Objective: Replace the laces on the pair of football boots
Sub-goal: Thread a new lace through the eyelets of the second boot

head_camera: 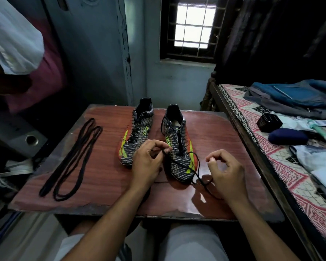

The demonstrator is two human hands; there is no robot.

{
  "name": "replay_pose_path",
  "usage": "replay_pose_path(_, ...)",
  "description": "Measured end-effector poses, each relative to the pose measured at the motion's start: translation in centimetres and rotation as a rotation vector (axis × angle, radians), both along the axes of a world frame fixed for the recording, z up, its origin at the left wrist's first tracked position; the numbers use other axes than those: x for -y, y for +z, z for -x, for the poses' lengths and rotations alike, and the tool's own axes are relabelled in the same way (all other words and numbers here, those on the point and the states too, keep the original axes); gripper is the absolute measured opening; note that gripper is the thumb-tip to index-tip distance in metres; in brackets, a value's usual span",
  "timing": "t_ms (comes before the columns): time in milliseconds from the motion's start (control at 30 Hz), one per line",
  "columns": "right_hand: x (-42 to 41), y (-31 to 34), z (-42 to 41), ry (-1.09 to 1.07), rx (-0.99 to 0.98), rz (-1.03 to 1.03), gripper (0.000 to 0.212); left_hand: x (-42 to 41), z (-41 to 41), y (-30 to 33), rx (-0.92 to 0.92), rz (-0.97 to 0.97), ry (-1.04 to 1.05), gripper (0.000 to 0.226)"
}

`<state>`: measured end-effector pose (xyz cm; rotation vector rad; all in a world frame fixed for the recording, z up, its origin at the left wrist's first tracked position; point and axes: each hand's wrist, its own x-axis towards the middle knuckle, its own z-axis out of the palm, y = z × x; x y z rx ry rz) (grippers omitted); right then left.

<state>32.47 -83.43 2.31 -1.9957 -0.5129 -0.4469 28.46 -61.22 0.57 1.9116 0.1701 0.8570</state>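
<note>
two boots: left boot [136, 132], right boot [178, 146]. one black lace [191, 167] trailing from the right boot. one bundle of spare laces [71, 161] on one table [105, 187]; lace count in the bundle cannot be told. two hands: left hand [148, 162], right hand [225, 172]. one bed [282, 166]. one window [193, 25].

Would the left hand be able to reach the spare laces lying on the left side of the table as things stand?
Probably yes. The spare laces lie flat on the table with only bare wood between them and the left hand. But that hand pinches the lace of the right boot, so it would have to let go first.
</note>
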Motion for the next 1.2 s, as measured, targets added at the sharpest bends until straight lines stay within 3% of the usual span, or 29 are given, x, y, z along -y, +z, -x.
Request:
replay_pose_path(133,-1.6,2.1,-1.5,0.101,-0.082,0.106,0.019,0.2,-0.6,-0.1,-0.096,0.082,-0.002,0.014)
replay_pose_path(300,-5.0,3.4,-4.8,0.261,-0.115,0.408,0.014,0.5,-0.9,-0.1,-0.063,-0.027,0.010,0.014)
replay_pose_path(400,-5.9,3.7,-6.5,0.346,-0.236,0.515,0.017,0.2,-1.0,-0.5,-0.066,-0.066,0.039,0.014)
replay_pose_path(700,-6.5,3.8,-6.1,0.479,-0.527,0.260,0.013,0.3,-1.0,-0.6,-0.103,-0.156,0.081,0.018)
replay_pose_path(967,-7.0,2.9,-6.4,0.499,-0.381,0.363,0.002,0.1,-0.7,-0.7,-0.126,-0.213,0.123,0.021)
replay_pose_path(1200,-6.5,0.4,-5.7,0.389,-0.272,0.224,0.011,0.2,-0.6,-0.4,-0.120,-0.198,0.126,0.024)
